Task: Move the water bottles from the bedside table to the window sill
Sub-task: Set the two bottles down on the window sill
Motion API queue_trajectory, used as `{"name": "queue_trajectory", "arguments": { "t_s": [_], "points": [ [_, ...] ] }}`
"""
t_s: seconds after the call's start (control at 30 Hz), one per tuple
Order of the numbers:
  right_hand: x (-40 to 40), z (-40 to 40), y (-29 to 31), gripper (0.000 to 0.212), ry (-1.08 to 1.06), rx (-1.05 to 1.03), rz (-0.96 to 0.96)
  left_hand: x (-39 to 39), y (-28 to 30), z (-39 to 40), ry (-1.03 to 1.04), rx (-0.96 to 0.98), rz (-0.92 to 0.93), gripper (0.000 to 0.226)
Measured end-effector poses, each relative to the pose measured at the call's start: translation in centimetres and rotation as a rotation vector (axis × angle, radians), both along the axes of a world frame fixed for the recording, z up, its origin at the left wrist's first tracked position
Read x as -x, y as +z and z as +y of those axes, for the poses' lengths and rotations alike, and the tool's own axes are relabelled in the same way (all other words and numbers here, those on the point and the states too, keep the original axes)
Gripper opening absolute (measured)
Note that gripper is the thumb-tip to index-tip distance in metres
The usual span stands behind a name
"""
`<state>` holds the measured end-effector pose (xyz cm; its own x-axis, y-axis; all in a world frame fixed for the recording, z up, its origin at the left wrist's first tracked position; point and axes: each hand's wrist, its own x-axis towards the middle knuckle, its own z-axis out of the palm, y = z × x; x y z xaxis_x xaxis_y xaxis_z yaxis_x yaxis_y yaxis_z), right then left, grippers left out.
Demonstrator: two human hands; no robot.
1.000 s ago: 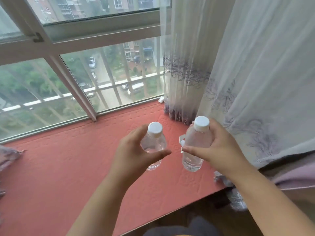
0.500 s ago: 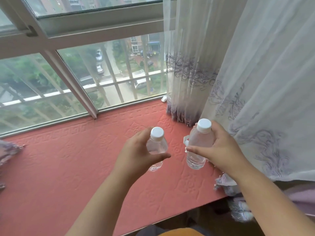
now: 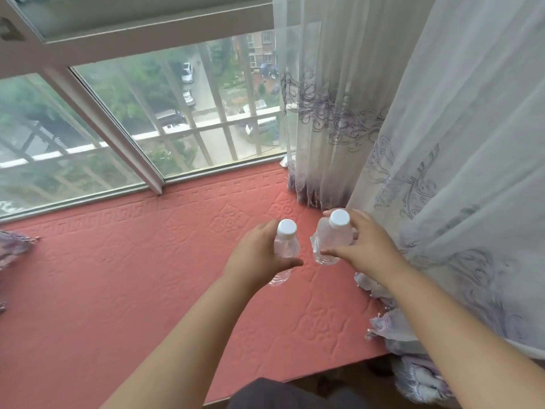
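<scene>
Left hand (image 3: 256, 255) curled round one bottle (image 3: 285, 246), right hand (image 3: 365, 249) round another bottle (image 3: 333, 237), both over the red sill (image 3: 118, 276) beside the curtain (image 3: 442, 143).

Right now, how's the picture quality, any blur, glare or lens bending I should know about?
Head view: soft, even daylight, with no harsh glare; wide-angle bending curves the window frame; the street outside looks hazy; the left hand and right hand and both bottles are fairly sharp.

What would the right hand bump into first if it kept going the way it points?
Probably the red quilted sill cover; the right hand, gripping its clear white-capped bottle, points forward and down. Depth is unclear.
</scene>
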<state>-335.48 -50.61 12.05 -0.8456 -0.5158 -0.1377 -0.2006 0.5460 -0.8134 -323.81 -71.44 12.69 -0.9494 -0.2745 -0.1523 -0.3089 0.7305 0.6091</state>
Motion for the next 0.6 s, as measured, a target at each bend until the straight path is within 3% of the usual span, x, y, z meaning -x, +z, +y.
{"name": "queue_trajectory", "arguments": {
  "t_s": [0.13,0.37,0.6],
  "points": [
    [1.9,-0.5,-3.7,0.078,-0.038,-0.025,-0.027,2.1,-2.9,0.3,0.016,0.122,-0.09,0.072],
    [4.6,-1.7,-8.8,0.07,-0.099,-0.071,-0.158,6.5,-8.7,-0.4,0.111,-0.032,-0.101,0.071],
    [7.0,-2.3,-13.8,0.067,-0.144,-0.128,-0.153,10.0,-14.2,-1.0,0.18,-0.142,-0.116,0.072]
  ]
}}
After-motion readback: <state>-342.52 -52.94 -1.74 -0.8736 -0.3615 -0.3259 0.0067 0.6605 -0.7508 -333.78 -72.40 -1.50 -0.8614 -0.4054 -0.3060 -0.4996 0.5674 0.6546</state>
